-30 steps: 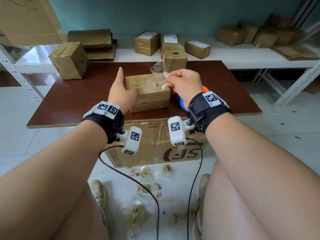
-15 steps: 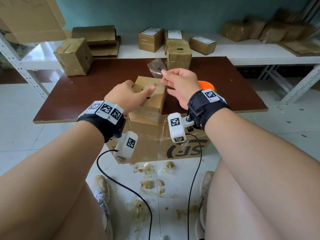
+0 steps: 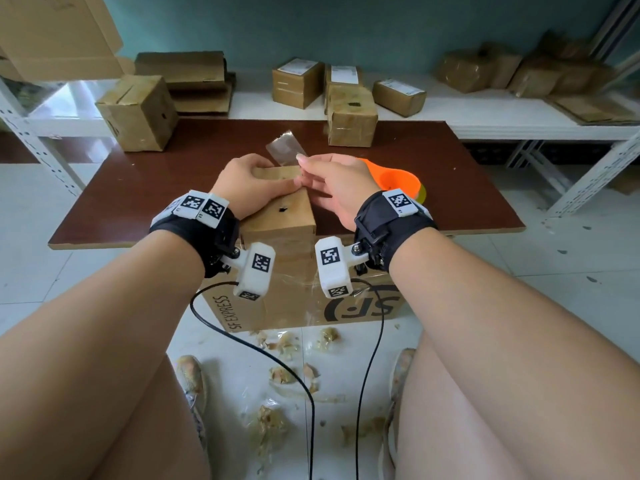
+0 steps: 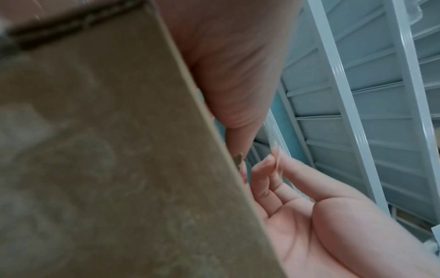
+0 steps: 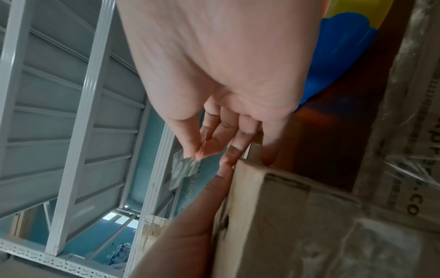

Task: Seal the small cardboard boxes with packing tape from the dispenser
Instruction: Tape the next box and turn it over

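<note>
A small cardboard box point(image 3: 280, 216) stands tilted at the near edge of the brown table point(image 3: 138, 199). My left hand point(image 3: 263, 176) lies over its top and grips it, with the thumb along the right edge. My right hand point(image 3: 306, 168) is just right of the box and pinches a strip of clear tape point(image 3: 285, 150) between thumb and forefinger. The strip sticks up and away over the box's far end. In the right wrist view the tape point(image 5: 184, 169) hangs off the fingertips beside the box point(image 5: 309, 225). The orange and blue dispenser point(image 3: 394, 178) lies on the table behind my right wrist.
Two more boxes point(image 3: 138, 112) point(image 3: 351, 116) stand at the back of the table. Several others sit on the white shelf point(image 3: 485, 116) behind. A large printed carton point(image 3: 304, 303) stands under the table's near edge. Tape scraps and two cables lie on the floor between my legs.
The box has been tipped from lying flat to tilted up toward me. My left hand went from beside it to over its top. My right hand kept the tape pinched and lifted.
</note>
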`<state>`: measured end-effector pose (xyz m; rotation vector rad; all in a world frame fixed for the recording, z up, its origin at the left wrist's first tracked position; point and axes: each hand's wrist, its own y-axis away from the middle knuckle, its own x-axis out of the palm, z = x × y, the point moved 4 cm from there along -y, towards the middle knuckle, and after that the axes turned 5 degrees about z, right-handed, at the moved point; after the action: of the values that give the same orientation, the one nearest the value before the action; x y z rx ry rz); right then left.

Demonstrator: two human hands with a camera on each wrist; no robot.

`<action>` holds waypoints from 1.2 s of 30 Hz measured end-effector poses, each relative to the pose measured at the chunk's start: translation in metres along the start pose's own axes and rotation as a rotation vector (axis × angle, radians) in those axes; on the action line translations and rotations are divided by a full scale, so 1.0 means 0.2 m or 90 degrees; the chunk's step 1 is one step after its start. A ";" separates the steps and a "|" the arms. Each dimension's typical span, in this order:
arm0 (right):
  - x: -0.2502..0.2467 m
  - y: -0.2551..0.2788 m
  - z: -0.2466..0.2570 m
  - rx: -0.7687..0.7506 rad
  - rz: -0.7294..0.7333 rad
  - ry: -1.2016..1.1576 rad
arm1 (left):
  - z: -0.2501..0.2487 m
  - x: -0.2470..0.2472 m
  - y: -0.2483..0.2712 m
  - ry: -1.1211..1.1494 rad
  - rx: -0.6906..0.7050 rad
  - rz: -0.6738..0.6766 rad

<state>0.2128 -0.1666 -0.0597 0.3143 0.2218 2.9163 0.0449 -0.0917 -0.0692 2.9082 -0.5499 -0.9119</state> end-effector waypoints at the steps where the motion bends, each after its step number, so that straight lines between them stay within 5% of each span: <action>1: 0.00 0.00 0.00 -0.004 -0.001 0.016 | 0.00 0.01 0.00 0.039 -0.007 -0.002; 14: 0.01 -0.06 0.00 -0.109 -0.046 0.249 | 0.03 0.04 0.06 0.290 -0.062 -0.004; 36: 0.06 -0.08 0.04 -0.112 -0.034 0.512 | 0.04 0.04 0.05 0.317 -0.102 -0.002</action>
<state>0.2055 -0.1469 -0.0521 -0.8844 0.0776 2.8101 0.0430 -0.1029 -0.0784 2.8258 -0.4083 -0.1951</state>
